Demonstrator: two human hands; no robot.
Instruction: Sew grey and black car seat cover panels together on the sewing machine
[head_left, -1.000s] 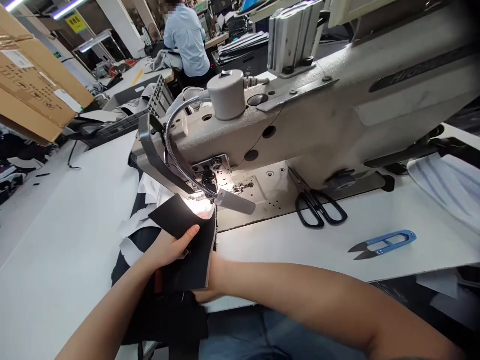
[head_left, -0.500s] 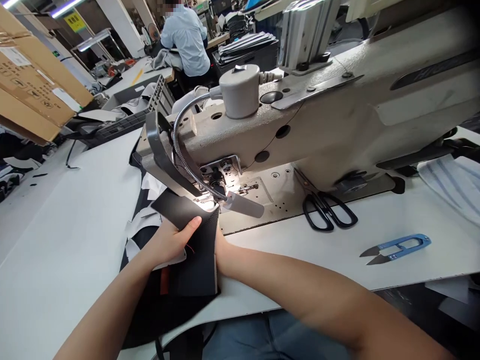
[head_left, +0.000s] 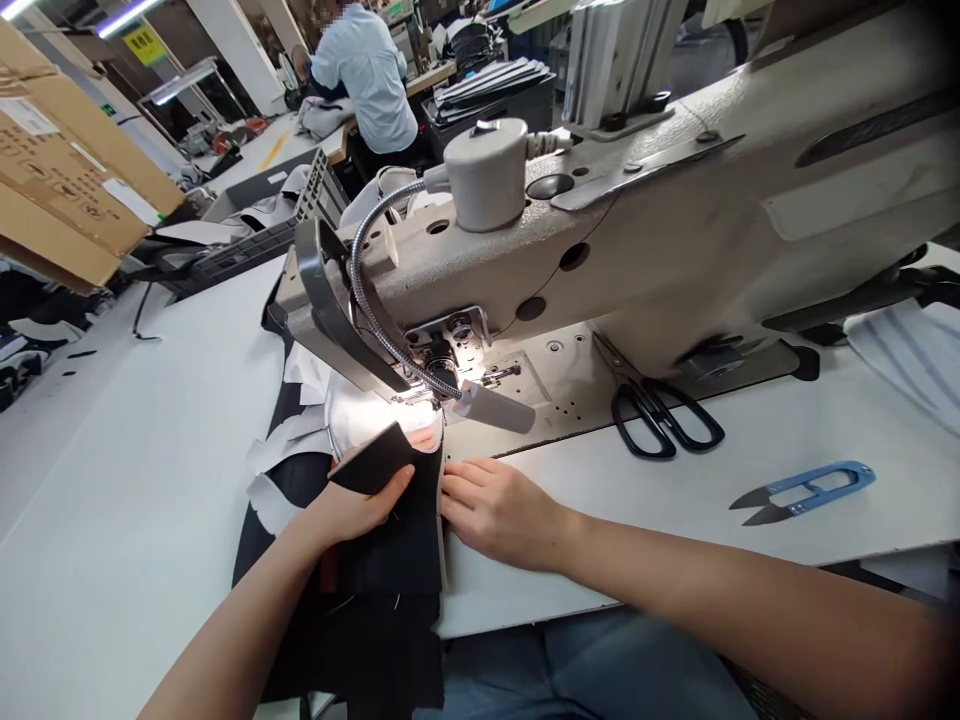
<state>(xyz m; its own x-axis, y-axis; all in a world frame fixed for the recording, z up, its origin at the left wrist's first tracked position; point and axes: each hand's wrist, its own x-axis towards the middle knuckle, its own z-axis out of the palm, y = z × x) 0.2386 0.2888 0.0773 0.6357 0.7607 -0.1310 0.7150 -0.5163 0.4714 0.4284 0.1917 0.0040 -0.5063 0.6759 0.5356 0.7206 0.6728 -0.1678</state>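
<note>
A black fabric piece [head_left: 390, 555] with a pale cut edge lies in front of the sewing machine [head_left: 435, 270]. My left hand [head_left: 364, 510] is closed on it, thumb on top, and a stiff dark flap [head_left: 371, 460] stands folded up there. Beyond the flap, lit white material [head_left: 367, 415] lies beside the needle area, with fingertips showing against it. On the right edge of the black piece rest the curled fingers of my right hand [head_left: 506, 515], pinching that edge; its thumb is hidden. Pale grey scraps of material [head_left: 289, 445] stick out to the left.
Black-handled scissors [head_left: 664, 415] lie partly on the machine bed, with blue thread snips [head_left: 806, 492] nearer the table's front edge. A bendable lamp [head_left: 499, 405] hangs low by the needle. A grey crate [head_left: 255, 225] and a cardboard box [head_left: 82, 160] stand behind; a person [head_left: 371, 80] works farther back.
My right hand has drawn back from behind the fabric to its right edge. The left hand has shifted slightly toward me and right, the flap has tilted up, and white material is now exposed.
</note>
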